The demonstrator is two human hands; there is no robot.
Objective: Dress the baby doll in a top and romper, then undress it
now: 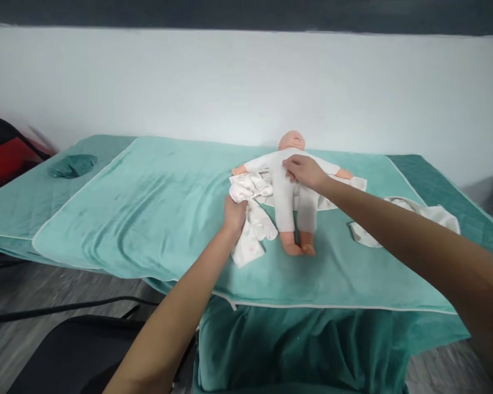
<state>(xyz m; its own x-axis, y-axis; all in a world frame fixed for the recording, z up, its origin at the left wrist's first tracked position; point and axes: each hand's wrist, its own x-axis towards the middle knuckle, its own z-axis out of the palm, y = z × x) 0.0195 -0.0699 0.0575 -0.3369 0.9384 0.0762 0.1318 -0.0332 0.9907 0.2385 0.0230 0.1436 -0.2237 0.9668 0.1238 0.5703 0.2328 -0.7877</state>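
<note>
A baby doll (290,186) in a white bodysuit lies on its back on a teal towel (156,213), head toward the wall. My left hand (234,214) is closed on a bunched white patterned garment (250,219) beside the doll's left side. My right hand (304,171) rests on the doll's belly, fingers curled on the bodysuit. More white cloth lies under the doll.
A massage table (20,202) with a face hole (72,166) carries the towel, which hangs over the front edge. Another white cloth (414,216) lies at the right. A red and black object (4,158) is at far left; a black chair (74,350) stands below.
</note>
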